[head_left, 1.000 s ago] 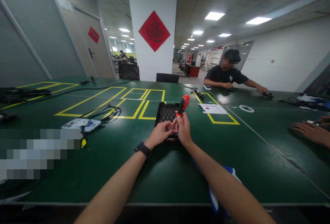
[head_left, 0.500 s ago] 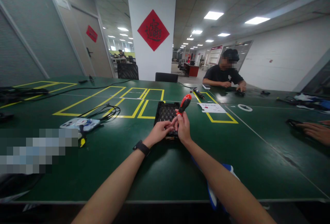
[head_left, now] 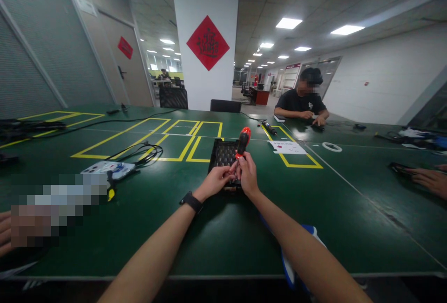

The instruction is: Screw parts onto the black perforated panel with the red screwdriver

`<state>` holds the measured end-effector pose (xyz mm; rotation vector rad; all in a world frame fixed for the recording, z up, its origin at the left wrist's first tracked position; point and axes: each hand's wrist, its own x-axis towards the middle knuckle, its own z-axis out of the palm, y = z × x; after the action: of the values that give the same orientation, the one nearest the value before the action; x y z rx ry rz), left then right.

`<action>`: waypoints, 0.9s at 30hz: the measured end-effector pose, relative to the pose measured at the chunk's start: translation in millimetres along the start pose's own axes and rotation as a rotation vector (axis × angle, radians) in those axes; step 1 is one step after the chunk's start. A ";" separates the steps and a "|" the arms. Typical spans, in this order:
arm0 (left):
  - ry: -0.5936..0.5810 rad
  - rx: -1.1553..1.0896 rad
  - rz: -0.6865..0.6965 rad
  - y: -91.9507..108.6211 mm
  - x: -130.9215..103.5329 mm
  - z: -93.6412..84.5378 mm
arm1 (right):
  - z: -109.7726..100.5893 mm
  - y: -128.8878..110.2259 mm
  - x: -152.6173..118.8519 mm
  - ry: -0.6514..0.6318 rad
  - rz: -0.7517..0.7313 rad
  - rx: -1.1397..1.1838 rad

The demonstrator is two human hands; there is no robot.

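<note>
Fingers of the right hand (head_left: 248, 175) are wrapped round the screwdriver (head_left: 243, 142) — red-and-black handle up, leaning slightly right, over the near part of the black case (head_left: 226, 153). And the left hand (head_left: 215, 181) comes in close, fingertips pinched together at the right hand's fingers — what's between them, I can't tell. Papers (head_left: 287, 147) lie to the right, on the table (head_left: 146, 228).

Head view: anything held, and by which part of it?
Right hand holds the screwdriver near the red collar at its handle's lower end, handle up. Left hand: whether it grips anything can't be told.
</note>
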<state>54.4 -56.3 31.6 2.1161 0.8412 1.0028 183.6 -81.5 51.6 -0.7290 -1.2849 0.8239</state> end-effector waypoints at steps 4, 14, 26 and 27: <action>-0.010 -0.004 0.010 2.2 -0.8 -1.4 | 0.6 0.7 0.0 0.016 0.019 -0.013; 0.107 0.100 -0.043 1.4 -0.3 2.6 | 2.6 -2.4 -1.8 0.029 -0.033 -0.043; 0.038 -0.044 -0.022 4.0 -0.5 -1.2 | 1.2 -1.5 -1.0 0.026 -0.034 -0.022; 0.025 -0.062 -0.028 2.8 -0.2 -1.3 | 0.8 -1.2 -0.7 0.026 -0.032 -0.020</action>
<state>54.0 -57.8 34.3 2.0379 0.8393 1.0297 182.9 -82.7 52.3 -0.7310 -1.2797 0.7747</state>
